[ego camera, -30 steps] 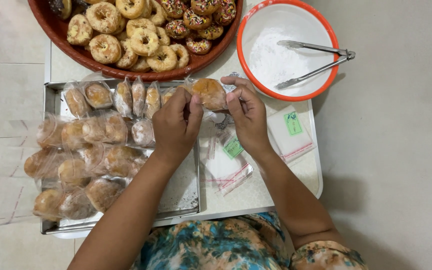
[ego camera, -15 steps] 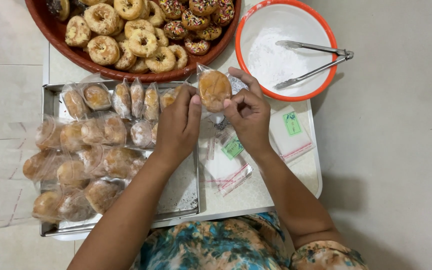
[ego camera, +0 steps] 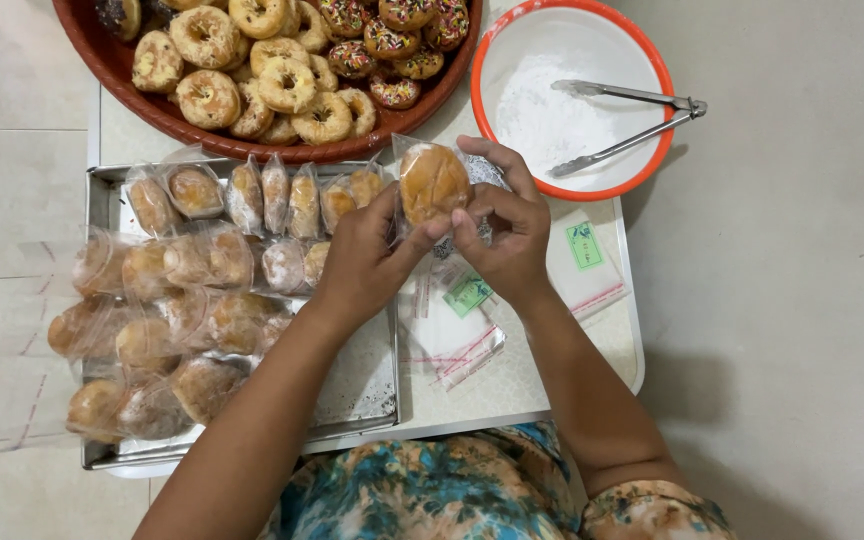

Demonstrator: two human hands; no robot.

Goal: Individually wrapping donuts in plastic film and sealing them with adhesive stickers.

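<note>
While both hands meet, left hand (ego camera: 362, 265) fingers, right hand (ego camera: 502, 235) fingers pinched on bagged donut (ego camera: 433, 183).

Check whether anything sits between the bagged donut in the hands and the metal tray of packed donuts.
Nothing visible does. Left hand and right hand hold the bagged donut just above the metal tray, whose near right part is bare.

The hands (ego camera: 432, 240) sit hemmed in: the brown platter of doughnuts (ego camera: 282, 70) blocks the way ahead, the orange-rimmed bowl (ego camera: 652, 150) with its tongs (ego camera: 632, 120) stands just to the right, and the metal tray (ego camera: 352, 390) crowded with bagged doughnuts (ego camera: 172, 300) fills the left. Below them, loose empty bags (ego camera: 452, 330) cover the surface (ego camera: 512, 390). Open room lies only at the tray's bare near-right corner and on the grey floor (ego camera: 802, 300) far right.
</note>
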